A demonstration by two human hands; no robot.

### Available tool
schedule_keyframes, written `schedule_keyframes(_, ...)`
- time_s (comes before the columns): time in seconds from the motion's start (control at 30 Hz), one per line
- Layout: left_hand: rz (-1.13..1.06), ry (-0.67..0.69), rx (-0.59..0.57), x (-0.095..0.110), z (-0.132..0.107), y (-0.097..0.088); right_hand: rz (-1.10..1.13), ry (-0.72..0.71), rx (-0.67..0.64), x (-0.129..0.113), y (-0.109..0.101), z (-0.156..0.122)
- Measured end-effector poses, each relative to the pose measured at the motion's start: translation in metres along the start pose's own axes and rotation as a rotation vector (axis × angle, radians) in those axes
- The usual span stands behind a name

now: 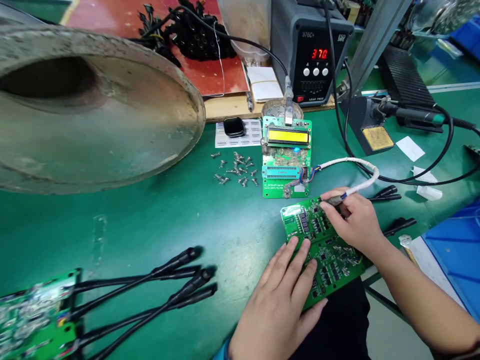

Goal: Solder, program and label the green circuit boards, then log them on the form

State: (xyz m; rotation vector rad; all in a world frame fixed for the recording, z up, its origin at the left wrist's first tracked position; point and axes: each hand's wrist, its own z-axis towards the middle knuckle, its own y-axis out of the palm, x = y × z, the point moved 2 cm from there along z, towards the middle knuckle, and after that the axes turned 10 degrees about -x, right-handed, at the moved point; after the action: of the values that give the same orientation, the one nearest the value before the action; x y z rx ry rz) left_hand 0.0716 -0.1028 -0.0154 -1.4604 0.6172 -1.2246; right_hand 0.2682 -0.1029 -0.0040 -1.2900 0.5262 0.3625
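Note:
My right hand [354, 217] pinches a grey-tipped probe connector [333, 200] at the end of a white-wrapped cable [362, 162]. Its tip meets the top edge of a green circuit board [330, 265] with a small digit display. Flat on the board's left part lies my left hand [281, 295], fingers spread. The board overhangs the table's front edge. Just behind it, the cable runs to a green programmer board [287, 192] with a lit yellow screen [288, 136], a blue light and a teal chip socket [281, 172].
Several small springs [240, 167] lie left of the programmer. A fume hood [142, 125] looms at left. Behind stand a soldering station [311, 55] reading 370 and an iron in its holder [375, 125]. Another board [37, 315] with black leads [165, 272] sits at front left; a blue bin [457, 255] is at right.

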Motion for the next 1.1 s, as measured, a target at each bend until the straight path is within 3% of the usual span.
schedule_keyframes(1.1, 0.007, 0.041, 0.007, 0.0004, 0.0050, -0.0001, -0.021, 0.049, 0.006, -0.0001, -0.0012, 0.0041)
